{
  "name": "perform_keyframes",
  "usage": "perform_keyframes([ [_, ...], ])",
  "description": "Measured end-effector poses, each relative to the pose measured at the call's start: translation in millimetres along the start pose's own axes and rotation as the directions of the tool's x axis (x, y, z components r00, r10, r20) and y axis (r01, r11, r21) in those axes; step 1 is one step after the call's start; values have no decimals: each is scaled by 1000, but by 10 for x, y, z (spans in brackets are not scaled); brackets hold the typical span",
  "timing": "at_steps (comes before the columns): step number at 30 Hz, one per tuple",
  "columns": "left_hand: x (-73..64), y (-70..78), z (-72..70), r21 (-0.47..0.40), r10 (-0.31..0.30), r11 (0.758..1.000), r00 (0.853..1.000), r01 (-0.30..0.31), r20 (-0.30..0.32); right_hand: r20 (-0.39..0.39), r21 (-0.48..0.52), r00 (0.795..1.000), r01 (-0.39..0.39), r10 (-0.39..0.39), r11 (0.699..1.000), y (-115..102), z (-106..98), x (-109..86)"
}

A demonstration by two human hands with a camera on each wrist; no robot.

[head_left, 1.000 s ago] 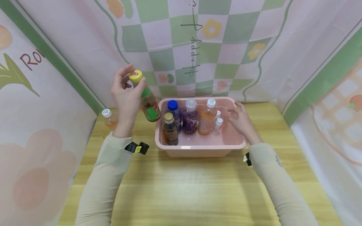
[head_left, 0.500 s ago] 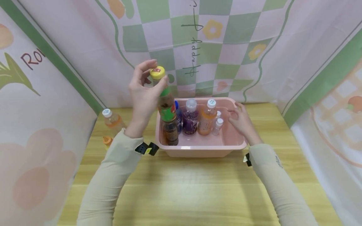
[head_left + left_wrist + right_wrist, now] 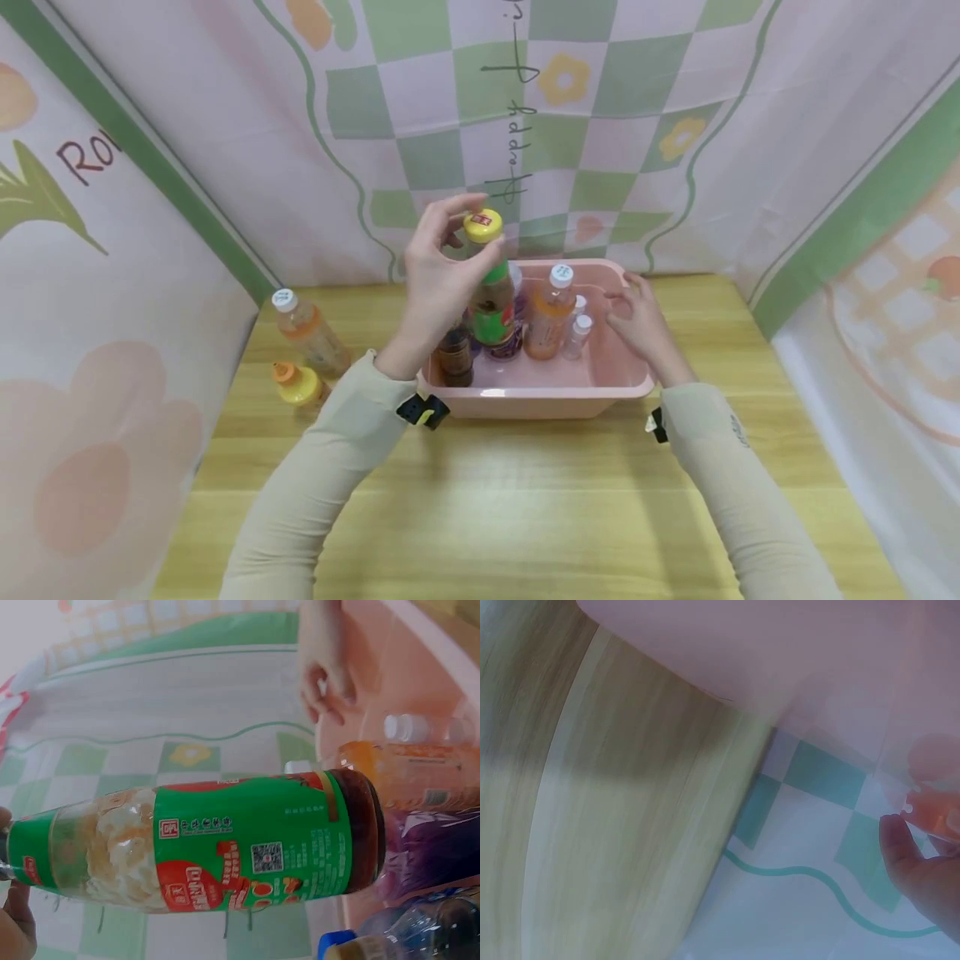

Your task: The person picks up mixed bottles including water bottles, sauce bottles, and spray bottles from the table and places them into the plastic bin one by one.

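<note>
My left hand pinches a yellow-capped sauce bottle near its top. The glass bottle, with a green and red label, is slightly tilted and overlaps the pink basin in the head view. My right hand lies over the basin's right rim with loosely bent fingers. In the basin stand a dark bottle, an orange drink bottle and two small white-capped bottles. A purple bottle and a blue-capped bottle are mostly hidden behind the sauce bottle in the head view.
On the wooden table, left of the basin, stand another orange drink bottle and a small yellow bottle with an orange cap, close to my left sleeve. A patterned cloth hangs behind the table.
My left hand has carried the sauce bottle rightward from the basin's left side to over it, lowering it lately. The bottles at left have come into fuller view. My right hand stays put.
</note>
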State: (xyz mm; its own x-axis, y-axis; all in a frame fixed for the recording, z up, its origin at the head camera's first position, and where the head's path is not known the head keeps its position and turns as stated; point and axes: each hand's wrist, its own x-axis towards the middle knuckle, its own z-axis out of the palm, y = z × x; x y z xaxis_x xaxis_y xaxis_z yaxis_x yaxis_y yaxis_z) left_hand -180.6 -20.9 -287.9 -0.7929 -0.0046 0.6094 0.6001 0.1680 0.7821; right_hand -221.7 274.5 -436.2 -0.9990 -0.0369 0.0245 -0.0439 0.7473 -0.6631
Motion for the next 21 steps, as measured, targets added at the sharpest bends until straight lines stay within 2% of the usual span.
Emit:
perform_keyframes([
  [4,-69,-37,55,54,-10,999,997,6,71,4,5,1000,-5,5,1000,4,-3,-8],
  [9,-156,-119,112,135,-23,991,992,6,124,7,6,1000,-5,5,1000,0,-2,-11],
  [15,-237,-253,175,88,-21,996,983,5,183,4,16,1000,-10,10,1000,-13,3,-11],
  [21,-349,-393,214,132,-61,991,973,31,223,5,18,1000,-16,16,1000,-3,3,-8],
])
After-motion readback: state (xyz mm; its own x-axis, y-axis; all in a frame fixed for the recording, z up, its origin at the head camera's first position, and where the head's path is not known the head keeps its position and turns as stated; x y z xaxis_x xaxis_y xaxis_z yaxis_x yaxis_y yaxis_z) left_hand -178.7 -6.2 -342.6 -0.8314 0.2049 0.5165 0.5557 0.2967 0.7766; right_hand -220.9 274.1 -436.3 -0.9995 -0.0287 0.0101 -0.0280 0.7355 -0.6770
